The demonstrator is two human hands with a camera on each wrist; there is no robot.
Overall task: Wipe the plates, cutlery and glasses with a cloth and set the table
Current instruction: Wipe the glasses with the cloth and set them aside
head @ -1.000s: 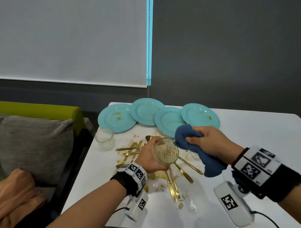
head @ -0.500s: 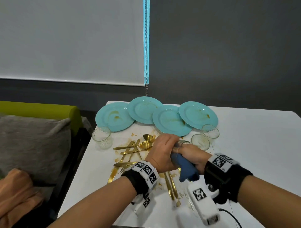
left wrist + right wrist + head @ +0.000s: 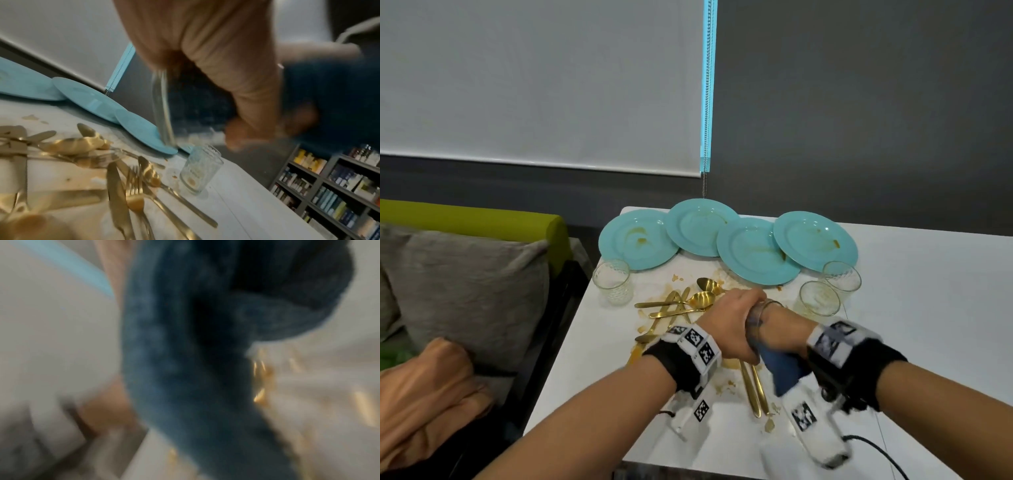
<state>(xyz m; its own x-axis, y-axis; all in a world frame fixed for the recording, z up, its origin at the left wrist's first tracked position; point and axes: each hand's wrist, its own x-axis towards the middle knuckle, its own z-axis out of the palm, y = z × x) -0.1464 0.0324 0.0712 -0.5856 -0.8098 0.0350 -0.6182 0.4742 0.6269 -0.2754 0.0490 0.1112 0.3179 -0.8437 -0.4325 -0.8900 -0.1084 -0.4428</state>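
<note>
My left hand (image 3: 732, 325) grips a clear glass (image 3: 758, 317) above the table, its rim turned toward my right hand (image 3: 779, 325). The right hand holds a blue cloth (image 3: 784, 370) and pushes it into the glass. Through the glass wall (image 3: 164, 107) in the left wrist view the dark cloth (image 3: 329, 100) shows inside. A blurred blue cloth (image 3: 185, 369) fills the right wrist view. Several turquoise plates (image 3: 756, 253) with brown smears lie overlapped at the far edge. Gold cutlery (image 3: 681, 305) lies scattered on a stained patch under my hands.
One empty glass (image 3: 613, 281) stands at the table's left edge, two more glasses (image 3: 820, 298) at the right of the plates. The white table (image 3: 928, 308) reaches to the right. A grey cushion (image 3: 469, 284) and green bench back lie left. Bookshelves (image 3: 329, 194) show in the left wrist view.
Both hands came together and lowered toward me. The right hand, which held the cloth beside the glass, has pushed it into the glass. The two glasses on the right came into view.
</note>
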